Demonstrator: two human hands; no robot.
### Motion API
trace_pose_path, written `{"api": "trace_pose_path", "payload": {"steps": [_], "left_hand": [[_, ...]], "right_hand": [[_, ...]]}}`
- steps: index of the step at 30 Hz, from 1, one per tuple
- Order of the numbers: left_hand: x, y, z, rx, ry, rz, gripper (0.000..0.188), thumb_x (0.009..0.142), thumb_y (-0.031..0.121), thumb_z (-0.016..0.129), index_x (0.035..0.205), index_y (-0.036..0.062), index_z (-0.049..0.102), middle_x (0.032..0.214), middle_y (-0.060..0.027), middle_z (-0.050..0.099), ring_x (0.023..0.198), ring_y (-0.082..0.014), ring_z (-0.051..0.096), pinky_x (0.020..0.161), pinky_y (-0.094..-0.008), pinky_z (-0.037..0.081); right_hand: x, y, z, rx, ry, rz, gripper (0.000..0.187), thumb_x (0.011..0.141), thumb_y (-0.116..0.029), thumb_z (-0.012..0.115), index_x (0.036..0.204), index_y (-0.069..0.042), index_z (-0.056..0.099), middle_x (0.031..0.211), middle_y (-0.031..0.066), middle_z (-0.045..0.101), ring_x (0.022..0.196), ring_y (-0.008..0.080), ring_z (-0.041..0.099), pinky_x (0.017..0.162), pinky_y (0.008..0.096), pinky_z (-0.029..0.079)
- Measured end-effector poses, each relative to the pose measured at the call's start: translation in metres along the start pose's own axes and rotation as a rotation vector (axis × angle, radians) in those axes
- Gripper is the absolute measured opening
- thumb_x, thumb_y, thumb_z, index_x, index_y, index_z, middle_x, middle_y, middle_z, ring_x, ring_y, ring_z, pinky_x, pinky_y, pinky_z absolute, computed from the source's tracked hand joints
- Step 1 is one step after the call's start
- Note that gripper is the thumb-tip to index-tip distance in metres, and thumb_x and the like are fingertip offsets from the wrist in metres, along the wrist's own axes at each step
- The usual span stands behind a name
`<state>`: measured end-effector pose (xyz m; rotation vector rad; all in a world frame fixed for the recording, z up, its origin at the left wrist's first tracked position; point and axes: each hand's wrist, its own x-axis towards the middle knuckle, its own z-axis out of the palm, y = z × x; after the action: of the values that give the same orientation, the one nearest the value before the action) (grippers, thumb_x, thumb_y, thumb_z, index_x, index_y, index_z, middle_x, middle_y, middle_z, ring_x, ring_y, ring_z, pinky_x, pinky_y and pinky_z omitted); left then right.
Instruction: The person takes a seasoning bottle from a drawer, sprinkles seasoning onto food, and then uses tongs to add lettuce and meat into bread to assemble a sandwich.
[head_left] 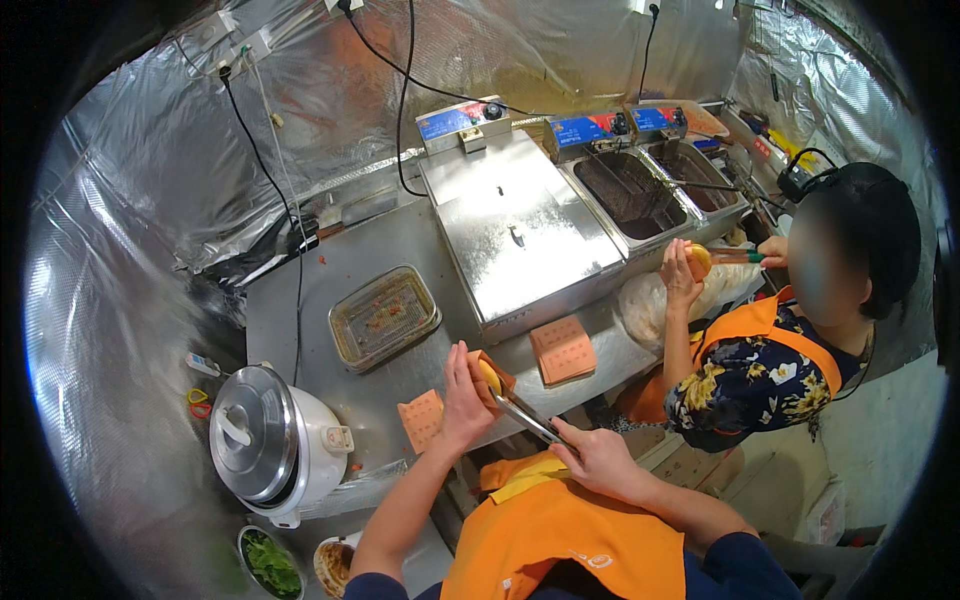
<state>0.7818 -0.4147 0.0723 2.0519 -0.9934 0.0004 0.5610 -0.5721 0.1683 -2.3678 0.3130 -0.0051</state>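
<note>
1. Cupping bun (488, 376) in pink paper wrapper (506, 370) w/ L hand (465, 405), part-curled, over counter's (350, 400) near edge.
2. Gripping tongs (528, 416) w/ R hand (602, 462), closed round & partly hiding handle end.
3. Can't make out tong tips clearly at bun, mostly hidden by wrapper.

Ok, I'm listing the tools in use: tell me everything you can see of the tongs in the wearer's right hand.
The tongs are long, slim and silvery, apparently metal, with narrow arms close together. The right hand grips their near end, partly hiding it. They slant up and leftward in the picture, reaching toward the yellowish bun that the left hand holds in orange-pink paper. Whether their tips touch the bun is too unclear to tell.
</note>
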Motion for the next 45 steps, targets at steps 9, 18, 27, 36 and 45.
{"api": "trace_pose_path", "payload": {"steps": [9, 18, 27, 36, 45], "left_hand": [[0.006, -0.032, -0.021, -0.307, -0.066, -0.056, 0.118, 0.061, 0.018, 0.102, 0.154, 0.0062, 0.031, 0.151, -0.0154, 0.037, 0.140, -0.0296, 0.044, 0.119, -0.0389, 0.039], [0.002, -0.039, -0.022, -0.203, -0.170, 0.129, 0.117, 0.057, 0.017, 0.101, 0.153, 0.0044, 0.035, 0.150, -0.0174, 0.042, 0.141, -0.0348, 0.044, 0.119, -0.0415, 0.037], [-0.051, -0.068, -0.014, 0.080, -0.477, 0.534, 0.087, 0.071, 0.006, 0.086, 0.147, -0.0010, 0.044, 0.147, -0.0221, 0.047, 0.140, -0.0420, 0.046, 0.121, -0.0498, 0.039], [-0.055, -0.038, -0.024, -0.083, -0.306, 0.142, 0.106, 0.056, 0.022, 0.101, 0.141, -0.0085, 0.045, 0.128, -0.0216, 0.056, 0.123, -0.0405, 0.057, 0.105, -0.0447, 0.049], [-0.083, -0.077, -0.024, -0.411, -0.287, -0.327, 0.102, 0.057, 0.015, 0.099, 0.142, 0.0127, 0.043, 0.133, -0.0100, 0.050, 0.117, -0.0284, 0.057, 0.102, -0.0452, 0.050]], "right_hand": [[-0.018, 0.009, 0.002, 0.002, 0.035, -0.051, 0.026, 0.102, -0.020, 0.062, 0.086, 0.000, 0.059, 0.081, 0.0191, 0.056, 0.072, 0.0415, 0.061, 0.061, 0.0488, 0.050], [-0.012, 0.025, 0.012, 0.079, -0.119, -0.066, 0.036, 0.104, -0.028, 0.058, 0.084, 0.001, 0.064, 0.078, 0.0247, 0.062, 0.071, 0.0444, 0.064, 0.066, 0.0523, 0.052], [-0.004, 0.018, 0.015, 0.101, -0.437, 0.143, 0.045, 0.105, -0.033, 0.050, 0.082, 0.003, 0.066, 0.079, 0.0288, 0.066, 0.080, 0.0490, 0.066, 0.073, 0.0571, 0.050], [0.042, 0.021, 0.002, 0.012, -0.792, -0.014, 0.047, 0.105, -0.036, 0.051, 0.097, 0.006, 0.070, 0.091, 0.0321, 0.069, 0.087, 0.0498, 0.068, 0.079, 0.0547, 0.053], [0.073, 0.006, -0.013, -0.111, -0.746, -0.102, 0.045, 0.103, -0.034, 0.056, 0.123, 0.006, 0.060, 0.085, 0.0257, 0.071, 0.083, 0.0476, 0.068, 0.075, 0.0531, 0.054]]}}
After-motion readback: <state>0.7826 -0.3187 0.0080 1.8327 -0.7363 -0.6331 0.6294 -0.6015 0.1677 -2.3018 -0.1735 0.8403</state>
